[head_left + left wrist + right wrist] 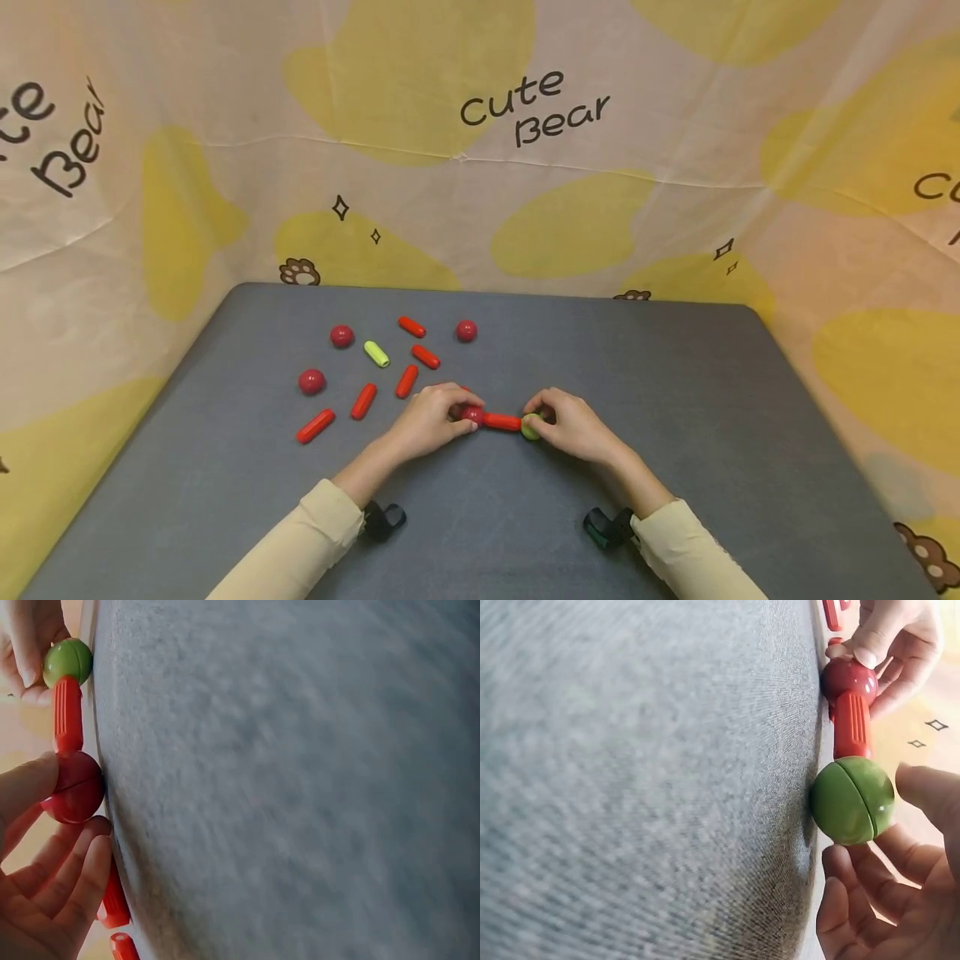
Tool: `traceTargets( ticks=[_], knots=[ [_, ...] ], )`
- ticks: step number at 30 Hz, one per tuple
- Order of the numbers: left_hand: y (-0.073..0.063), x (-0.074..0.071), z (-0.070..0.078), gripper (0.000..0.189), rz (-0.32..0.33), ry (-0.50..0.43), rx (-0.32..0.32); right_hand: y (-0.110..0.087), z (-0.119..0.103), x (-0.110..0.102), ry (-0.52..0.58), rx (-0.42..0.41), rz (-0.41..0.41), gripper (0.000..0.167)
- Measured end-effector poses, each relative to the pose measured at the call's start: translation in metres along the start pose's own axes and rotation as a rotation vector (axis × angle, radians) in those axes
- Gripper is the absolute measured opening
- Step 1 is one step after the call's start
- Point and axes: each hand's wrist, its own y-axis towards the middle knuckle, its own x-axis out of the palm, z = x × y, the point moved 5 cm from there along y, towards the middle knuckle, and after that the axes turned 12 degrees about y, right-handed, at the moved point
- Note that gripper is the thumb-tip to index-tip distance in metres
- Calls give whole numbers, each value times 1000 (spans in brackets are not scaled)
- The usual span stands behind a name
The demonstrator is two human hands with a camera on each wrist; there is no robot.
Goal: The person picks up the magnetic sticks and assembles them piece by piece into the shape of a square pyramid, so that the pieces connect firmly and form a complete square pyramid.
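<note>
A red grooved rod lies between two balls on the table and joins them. My left hand grips the red ball at the rod's left end, thumb on one side and fingers on the other. At the right end, my right hand holds the green ball between thumb and fingers. A seam runs round each ball. In the head view the fingers partly cover both balls. Another red rod shows just behind my left fingers in the left wrist view.
Left of and beyond my left hand lie several loose red rods, one yellow-green rod and three red balls. The grey table meets a patterned cloth at the back and sides.
</note>
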Motion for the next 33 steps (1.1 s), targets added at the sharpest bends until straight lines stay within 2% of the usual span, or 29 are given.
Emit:
traceTargets(
  ticks=[3,7,15,25,33],
  knots=[
    [4,2,2,25,-8,1,-24,1,1,1,12,8,-26,7],
    [10,3,5,24,-10,-17,-67,1,1,5,33,12,-82,12],
    [24,10,12,22,-21,-59,-76,1,-1,11,47,-18,-136,16],
    [38,18,18,18,-17,-142,-99,2,1,11,50,35,-114,19],
    [39,17,17,18,-1,-158,-113,2,3,9,48,59,-92,18]
  ],
)
